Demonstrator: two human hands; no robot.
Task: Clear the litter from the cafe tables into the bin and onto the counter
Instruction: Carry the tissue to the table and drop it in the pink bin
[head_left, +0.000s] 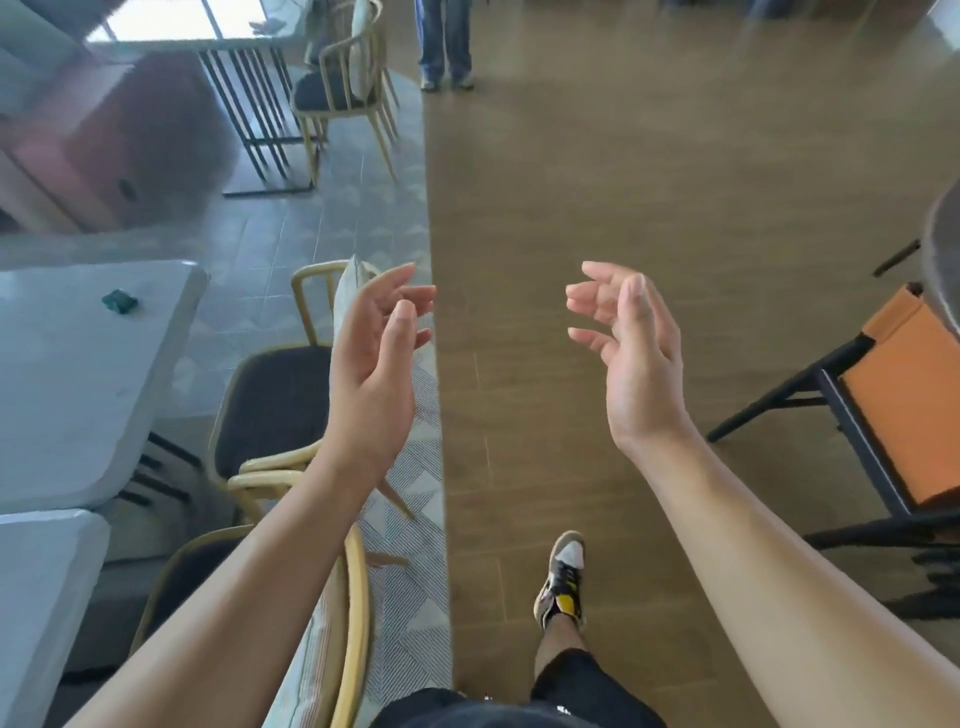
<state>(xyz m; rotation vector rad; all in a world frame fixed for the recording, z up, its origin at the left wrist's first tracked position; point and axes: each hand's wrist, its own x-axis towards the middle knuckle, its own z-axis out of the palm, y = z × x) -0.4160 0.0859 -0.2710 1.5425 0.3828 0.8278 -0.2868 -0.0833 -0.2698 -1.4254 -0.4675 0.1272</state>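
Mid-stride in the aisle, the person holds the left hand (371, 358) and right hand (631, 353) raised and empty, fingers loosely apart, seemingly ready to gather the small green scrap of litter (118, 301) lying on the white desk (78, 389) to their left.

- Wood-plank floor (675, 182): fills the centre and right, from 12 to 6 o'clock.
- Grey patterned tile floor (353, 171): 10 to 11 o'clock, meeting the wood along a straight seam.
- Near wooden chair (275, 405): 9 o'clock, dark seat, pale curved frame.
- Second wooden chair (358, 597): 7 o'clock, only its curved back rail clearly seen.
- Far wooden chair (332, 88): 11 o'clock, dark seat.
- Standing person's legs (444, 41): 12 o'clock, in blue jeans, on the wood.
- Orange chair (904, 415): 3 o'clock, black frame.
- Sneaker (563, 582): 6 o'clock, black, white and yellow.
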